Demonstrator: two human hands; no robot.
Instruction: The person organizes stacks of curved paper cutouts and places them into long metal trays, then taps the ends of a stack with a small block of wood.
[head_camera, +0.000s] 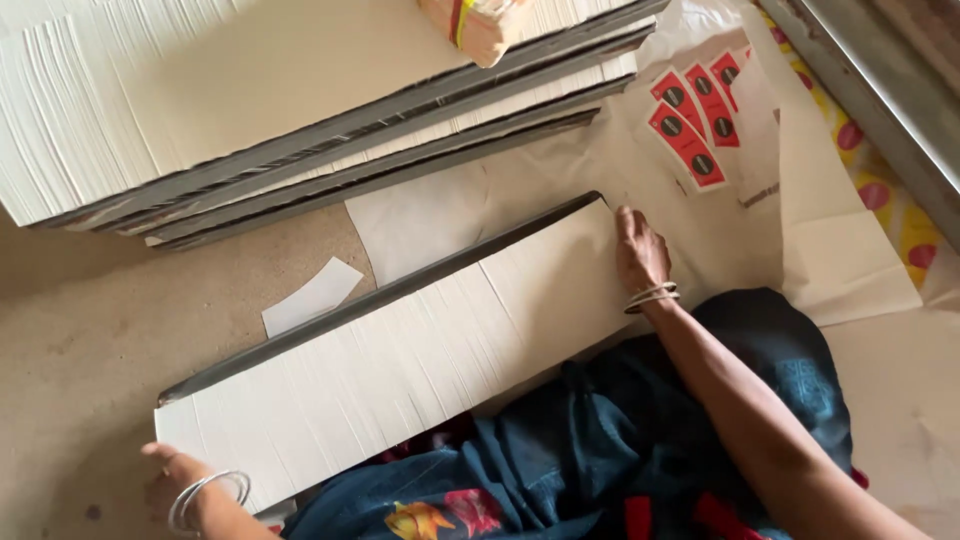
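A long fanned stack of white card sheets with a dark grey edge (400, 360) lies slantwise on the floor, directly in front of the person's lap, running from lower left to upper right. The left hand (170, 480) rests against the stack's lower-left end; its fingers are mostly hidden behind the sheets and the wrist with metal bangles, so whether they are spread or closed cannot be told. The right hand (640, 255) presses flat against the upper-right end, fingers held together and pointing away from the body, another bangle on that wrist.

Dark blue patterned clothing (640, 440) covers the lap just below the stack. A small loose white paper slip (312, 295) lies on the beige floor (80, 330) just above the stack. Farther off, larger piles of the same white sheets (250, 100) lie layered. To the right, red rectangular labels with black circles (695, 115) sit on crumpled pale wrapping paper (830, 240).
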